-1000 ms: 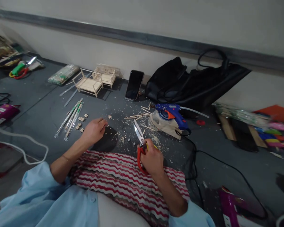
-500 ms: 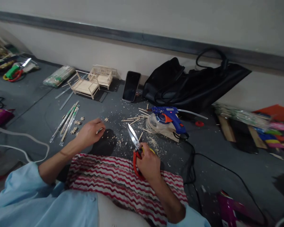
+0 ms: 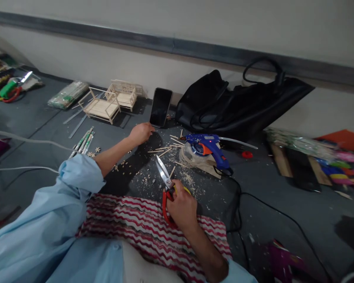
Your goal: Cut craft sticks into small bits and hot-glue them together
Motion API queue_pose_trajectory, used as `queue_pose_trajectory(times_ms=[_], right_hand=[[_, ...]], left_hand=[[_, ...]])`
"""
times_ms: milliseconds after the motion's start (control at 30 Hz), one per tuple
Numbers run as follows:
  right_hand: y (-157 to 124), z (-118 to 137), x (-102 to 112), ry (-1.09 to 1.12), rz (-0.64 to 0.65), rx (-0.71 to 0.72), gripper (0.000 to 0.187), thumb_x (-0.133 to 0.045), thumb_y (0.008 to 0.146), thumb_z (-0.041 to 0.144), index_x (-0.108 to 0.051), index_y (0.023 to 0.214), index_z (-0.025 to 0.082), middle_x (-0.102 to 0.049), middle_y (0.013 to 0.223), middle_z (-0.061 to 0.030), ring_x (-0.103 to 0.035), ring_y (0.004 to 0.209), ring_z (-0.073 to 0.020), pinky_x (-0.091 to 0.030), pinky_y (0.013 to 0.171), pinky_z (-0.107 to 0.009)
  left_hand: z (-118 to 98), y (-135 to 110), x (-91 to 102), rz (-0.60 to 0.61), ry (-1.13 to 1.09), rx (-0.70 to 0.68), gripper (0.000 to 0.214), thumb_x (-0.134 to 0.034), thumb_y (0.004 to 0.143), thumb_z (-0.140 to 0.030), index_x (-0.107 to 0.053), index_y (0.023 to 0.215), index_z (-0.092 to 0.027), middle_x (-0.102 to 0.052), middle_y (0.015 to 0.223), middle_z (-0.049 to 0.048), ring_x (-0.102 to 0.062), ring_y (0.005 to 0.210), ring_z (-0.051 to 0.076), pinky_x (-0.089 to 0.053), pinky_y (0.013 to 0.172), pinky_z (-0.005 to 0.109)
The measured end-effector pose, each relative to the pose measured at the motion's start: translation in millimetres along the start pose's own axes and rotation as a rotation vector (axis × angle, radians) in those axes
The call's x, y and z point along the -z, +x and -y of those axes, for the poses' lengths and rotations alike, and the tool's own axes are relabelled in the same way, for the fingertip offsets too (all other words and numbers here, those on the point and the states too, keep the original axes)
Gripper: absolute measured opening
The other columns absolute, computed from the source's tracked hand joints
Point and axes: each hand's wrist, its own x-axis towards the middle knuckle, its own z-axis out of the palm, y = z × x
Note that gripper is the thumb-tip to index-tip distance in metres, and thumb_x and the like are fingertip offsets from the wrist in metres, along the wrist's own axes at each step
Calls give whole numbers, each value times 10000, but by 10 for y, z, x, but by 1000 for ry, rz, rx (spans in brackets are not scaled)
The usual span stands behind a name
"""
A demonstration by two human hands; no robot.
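My right hand (image 3: 183, 206) is wrapped round the red and yellow handles of a pair of scissors (image 3: 163, 171), their blades pointing away from me and nearly together. Reaching forward, my left hand (image 3: 141, 133) is low over the floor in front of an upright phone (image 3: 161, 107). Its fingers are pressed together, and whatever they hold is hidden or too small to name. Thin wooden sticks (image 3: 161, 149) lie between my hands and a blue glue gun (image 3: 208, 147), which rests on a clear round container (image 3: 190, 154). Small wood chips (image 3: 147, 177) are scattered beyond the scissors.
Two miniature wooden furniture pieces (image 3: 102, 108) stand by the wall, beside a packet of sticks (image 3: 67, 94). A black bag (image 3: 224, 104) leans behind the glue gun. The black cord (image 3: 238, 204) runs along the right. A striped cloth (image 3: 135, 220) covers my lap.
My left hand has moved forward and right, from beside the small wooden flowers to the floor before the phone. The right hand keeps the scissors in nearly the same place.
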Motion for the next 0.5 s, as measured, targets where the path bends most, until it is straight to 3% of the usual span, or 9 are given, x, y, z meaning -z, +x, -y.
queue_pose_trajectory(times_ms=[200, 367, 433, 500], right_hand=[[8, 14, 0, 12, 19, -19, 242, -595, 768, 226, -629, 1007, 224, -617, 561, 36, -588, 554, -155, -295, 541, -244], [17, 19, 7, 26, 36, -25, 246, -602, 773, 248, -628, 1016, 219, -625, 580, 31, -597, 575, -158, -306, 548, -244], [18, 17, 7, 29, 28, -27, 249, -604, 774, 256, -626, 1019, 219, -642, 605, 25, -612, 597, -164, -315, 556, -244], [21, 17, 7, 33, 15, -24, 248, -599, 786, 279, -622, 1024, 214, -656, 624, 16, -624, 615, -172, -324, 561, -247]], left_hand=[[5, 17, -66, 8, -7, -15, 273, -435, 867, -168, -707, 837, -149, -676, 957, 121, -631, 885, 233, -464, 767, 324], [-64, -98, 2, -37, -51, -26, 241, -439, 840, -110, -668, 913, -128, -666, 979, 134, -627, 864, 220, -456, 761, 319], [-150, -238, 85, -74, -147, -18, 210, -464, 826, -110, -649, 922, -142, -669, 924, 98, -625, 826, 195, -458, 739, 299], [-288, -450, 189, -153, -521, 66, 110, -520, 810, -142, -626, 838, -155, -640, 749, 36, -607, 720, 166, -453, 686, 281]])
